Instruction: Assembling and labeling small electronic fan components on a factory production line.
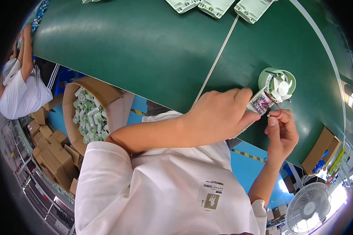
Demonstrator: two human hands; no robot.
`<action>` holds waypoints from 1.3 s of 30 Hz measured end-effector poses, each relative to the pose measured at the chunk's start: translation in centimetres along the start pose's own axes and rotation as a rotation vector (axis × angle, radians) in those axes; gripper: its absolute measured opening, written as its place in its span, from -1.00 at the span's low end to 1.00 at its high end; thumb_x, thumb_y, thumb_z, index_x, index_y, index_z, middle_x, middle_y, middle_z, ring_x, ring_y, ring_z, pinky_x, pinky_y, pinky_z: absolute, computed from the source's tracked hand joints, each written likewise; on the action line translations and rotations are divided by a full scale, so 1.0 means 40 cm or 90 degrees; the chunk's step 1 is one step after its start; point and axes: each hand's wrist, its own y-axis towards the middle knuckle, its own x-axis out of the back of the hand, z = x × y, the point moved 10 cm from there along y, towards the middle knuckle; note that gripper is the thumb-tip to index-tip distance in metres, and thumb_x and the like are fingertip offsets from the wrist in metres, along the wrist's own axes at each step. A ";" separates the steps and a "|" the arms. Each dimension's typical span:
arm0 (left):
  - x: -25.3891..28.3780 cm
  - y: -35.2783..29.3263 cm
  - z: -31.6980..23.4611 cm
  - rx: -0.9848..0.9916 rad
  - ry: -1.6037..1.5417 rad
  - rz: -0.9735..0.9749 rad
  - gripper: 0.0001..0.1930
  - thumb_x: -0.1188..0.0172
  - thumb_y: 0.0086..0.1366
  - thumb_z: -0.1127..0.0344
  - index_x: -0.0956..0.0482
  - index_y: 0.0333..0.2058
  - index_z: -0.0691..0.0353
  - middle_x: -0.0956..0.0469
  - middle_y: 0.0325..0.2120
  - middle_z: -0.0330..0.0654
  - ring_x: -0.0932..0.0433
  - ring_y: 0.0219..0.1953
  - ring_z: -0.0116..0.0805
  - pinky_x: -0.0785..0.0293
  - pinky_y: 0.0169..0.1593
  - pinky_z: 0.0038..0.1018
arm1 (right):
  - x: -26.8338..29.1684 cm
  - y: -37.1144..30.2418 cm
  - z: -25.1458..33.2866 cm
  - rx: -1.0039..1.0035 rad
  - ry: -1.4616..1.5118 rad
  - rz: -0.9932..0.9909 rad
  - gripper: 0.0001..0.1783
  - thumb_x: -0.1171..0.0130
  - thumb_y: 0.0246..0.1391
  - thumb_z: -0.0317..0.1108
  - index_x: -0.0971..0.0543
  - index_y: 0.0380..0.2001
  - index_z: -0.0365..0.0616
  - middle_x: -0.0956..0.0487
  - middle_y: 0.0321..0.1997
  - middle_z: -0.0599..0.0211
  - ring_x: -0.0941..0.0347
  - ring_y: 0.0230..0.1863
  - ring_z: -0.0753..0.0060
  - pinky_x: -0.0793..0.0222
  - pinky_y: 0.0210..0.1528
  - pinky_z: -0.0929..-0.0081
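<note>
The landmark is the small fan (281, 87), a white-bladed rotor inside a pale green ring, which is over the bench (145, 51) near its front edge. Just left of and below the small fan, the left hand (223, 113) is closed around its pale handle, thumb and fingers on either side; how far the fingers wrap underneath is hidden. Between that thumb and the rotor, a small purple circuit board (260, 105) shows in the opened handle. A red wire (279, 112) loops from there to the right hand (280, 131), just below the small fan, where thumb and forefinger are pinched narrow on the wire's end, beside a tiny white tip. Beyond the small fan, at the far side of the bench, lie pale green shells (254, 8). Well to its left, below bench height, stands a large cardboard carton (121, 105) filled with pale green and white parts (91, 117), and farther left a co-worker in a white shirt (21, 92) reaches forward. Below and right of the small fan are an open cardboard box (321, 150) and, lower, a round grey standing fan (308, 207).
</note>
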 end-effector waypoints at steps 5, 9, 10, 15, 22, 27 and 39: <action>-0.029 0.002 -0.004 -0.001 -0.022 0.072 -0.68 -0.30 0.22 0.18 -0.42 -0.40 0.32 -0.48 -0.61 -0.07 -0.49 -0.65 -0.08 -0.40 -0.58 -0.32 | -0.012 0.005 0.028 0.114 -0.096 -0.016 -0.90 -0.15 0.14 -0.60 -0.56 -0.25 -0.32 -0.49 -0.25 0.32 -0.37 -0.49 0.64 -0.28 -0.47 0.75; -0.025 0.005 -0.003 -0.012 -0.026 0.054 -0.68 -0.27 0.24 0.18 -0.39 -0.44 0.31 -0.48 -0.62 -0.07 -0.49 -0.64 -0.09 -0.40 -0.58 -0.30 | -0.018 0.014 0.059 0.166 -0.174 -0.043 -0.91 -0.24 0.05 -0.62 -0.59 -0.34 -0.29 -0.54 -0.33 0.23 -0.42 -0.55 0.60 -0.33 -0.51 0.69; -0.026 0.005 -0.003 -0.015 -0.028 0.059 -0.68 -0.26 0.25 0.18 -0.39 -0.45 0.31 -0.48 -0.62 -0.07 -0.49 -0.64 -0.08 -0.40 -0.58 -0.30 | -0.019 0.016 0.061 0.167 -0.175 -0.041 -0.91 -0.24 0.05 -0.62 -0.59 -0.34 -0.29 -0.54 -0.33 0.23 -0.42 -0.55 0.60 -0.33 -0.51 0.69; -0.032 0.006 0.001 -0.004 -0.037 0.068 -0.68 -0.24 0.26 0.18 -0.38 -0.46 0.30 -0.47 -0.62 -0.07 -0.49 -0.63 -0.08 -0.40 -0.57 -0.29 | -0.030 0.014 0.074 0.203 -0.216 -0.018 -0.90 -0.23 0.04 -0.62 -0.59 -0.34 -0.27 -0.56 -0.34 0.23 -0.45 -0.54 0.57 -0.37 -0.51 0.65; -0.031 0.000 -0.003 -0.019 -0.024 0.067 -0.67 -0.22 0.28 0.17 -0.37 -0.46 0.30 -0.48 -0.63 -0.07 -0.50 -0.63 -0.07 -0.42 -0.57 -0.29 | -0.047 0.004 0.106 0.226 -0.330 0.008 -0.93 -0.22 0.06 -0.60 -0.58 -0.34 -0.26 -0.56 -0.33 0.27 -0.48 -0.51 0.59 -0.39 -0.49 0.69; -0.029 -0.007 0.006 -0.013 -0.013 0.064 -0.67 -0.23 0.27 0.17 -0.37 -0.46 0.31 -0.48 -0.62 -0.06 -0.51 -0.63 -0.08 -0.43 -0.56 -0.30 | -0.021 -0.010 -0.003 -0.180 -0.110 -0.049 -0.86 -0.23 0.14 -0.44 -0.54 -0.24 -0.24 -0.59 -0.32 0.35 -0.49 -0.52 0.65 -0.24 -0.59 0.76; -0.030 0.081 0.023 0.110 -0.017 0.040 -0.71 -0.25 0.26 0.22 -0.40 -0.39 0.33 -0.50 -0.61 0.03 -0.54 -0.56 0.04 -0.43 -0.50 -0.17 | -0.043 0.088 -0.058 -0.315 0.108 0.088 -0.79 -0.22 0.17 -0.28 -0.60 -0.28 -0.23 -0.61 -0.43 0.43 -0.52 -0.51 0.68 -0.32 -0.57 0.75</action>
